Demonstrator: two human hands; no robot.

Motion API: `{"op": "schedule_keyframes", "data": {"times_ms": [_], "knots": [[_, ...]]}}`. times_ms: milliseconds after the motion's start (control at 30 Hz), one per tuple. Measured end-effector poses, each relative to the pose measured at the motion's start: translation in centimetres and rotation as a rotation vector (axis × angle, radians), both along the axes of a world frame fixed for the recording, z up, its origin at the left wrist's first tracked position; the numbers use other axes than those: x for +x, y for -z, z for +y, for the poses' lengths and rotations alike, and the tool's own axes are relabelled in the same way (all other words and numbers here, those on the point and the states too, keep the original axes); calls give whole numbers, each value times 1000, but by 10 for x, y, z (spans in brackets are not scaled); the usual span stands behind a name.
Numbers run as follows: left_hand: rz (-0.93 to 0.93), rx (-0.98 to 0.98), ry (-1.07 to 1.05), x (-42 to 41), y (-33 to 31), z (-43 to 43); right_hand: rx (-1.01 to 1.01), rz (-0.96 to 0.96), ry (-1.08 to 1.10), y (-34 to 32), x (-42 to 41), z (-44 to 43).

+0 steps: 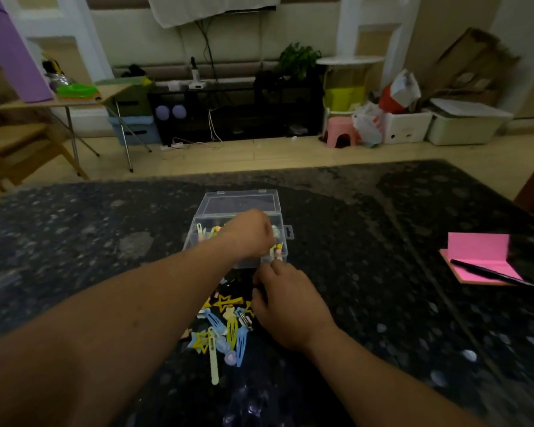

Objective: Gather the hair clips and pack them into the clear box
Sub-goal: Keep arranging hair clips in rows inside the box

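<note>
Reaching into clear box point(211, 208), left hand point(249, 232) grip unclear; right hand point(285, 306) curled over pastel hair clips point(221, 331).

Table surface point(383, 241): dark, near-black, speckled with pale grey flecks.

Box point(210, 211), centre of the table: clear, colourless plastic; yellow, pink and pale clips show through its walls.

Hair clips point(225, 331), loose pile on the near side of the box: pastel yellow, light blue, lilac and pale green; several yellow open star outlines.

Notepad point(478, 254), right of the box: bright pink sheets on a tan backing.

Pen point(487, 272), lying on the notepad: black.

Stool point(341, 131), on the floor beyond the box: pink.
</note>
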State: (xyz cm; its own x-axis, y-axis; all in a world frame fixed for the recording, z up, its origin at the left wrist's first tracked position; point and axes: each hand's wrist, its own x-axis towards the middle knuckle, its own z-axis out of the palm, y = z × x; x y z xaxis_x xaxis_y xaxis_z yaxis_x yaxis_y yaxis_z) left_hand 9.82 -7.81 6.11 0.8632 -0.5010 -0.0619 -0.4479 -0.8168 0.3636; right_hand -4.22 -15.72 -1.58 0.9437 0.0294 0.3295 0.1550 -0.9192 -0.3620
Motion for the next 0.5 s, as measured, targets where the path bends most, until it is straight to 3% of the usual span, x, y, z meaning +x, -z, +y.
{"op": "schedule_keyframes", "data": {"times_ms": [400, 500], "knots": [[-254, -104, 55, -61, 2, 128, -53, 5, -1, 7, 4, -3], [-210, -72, 150, -79, 3, 141, -58, 7, -1, 6, 4, -3]]}}
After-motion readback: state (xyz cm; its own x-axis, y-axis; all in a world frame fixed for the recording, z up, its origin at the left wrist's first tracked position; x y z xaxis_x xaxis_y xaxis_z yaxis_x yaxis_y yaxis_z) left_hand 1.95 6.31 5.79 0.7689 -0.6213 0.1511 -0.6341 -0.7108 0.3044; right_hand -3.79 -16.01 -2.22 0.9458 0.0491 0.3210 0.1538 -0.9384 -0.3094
